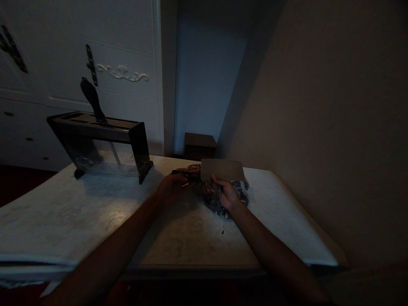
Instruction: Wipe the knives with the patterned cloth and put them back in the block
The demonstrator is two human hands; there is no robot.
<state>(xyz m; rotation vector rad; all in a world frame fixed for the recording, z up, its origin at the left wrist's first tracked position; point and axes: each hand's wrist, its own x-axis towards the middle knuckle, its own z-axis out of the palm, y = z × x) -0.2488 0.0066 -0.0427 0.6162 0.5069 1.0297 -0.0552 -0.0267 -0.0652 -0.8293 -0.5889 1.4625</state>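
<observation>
My left hand (pixel 174 185) is closed round the dark handle of a cleaver (pixel 222 169), whose broad flat blade stands on edge over a patterned cloth (pixel 216 202). My right hand (pixel 227 192) rests on the crumpled cloth just below the blade, its fingers curled into the fabric. Both lie at the far middle of a pale table (pixel 95 212). The light is dim and fine detail is hard to read.
A dark knife block (pixel 102 142) with a clear front stands at the table's far left, one black knife handle (pixel 92 97) sticking up from it. A white cabinet (pixel 79 63) is behind it. A small dark box (pixel 200 145) sits beyond the table. A plain wall is on the right.
</observation>
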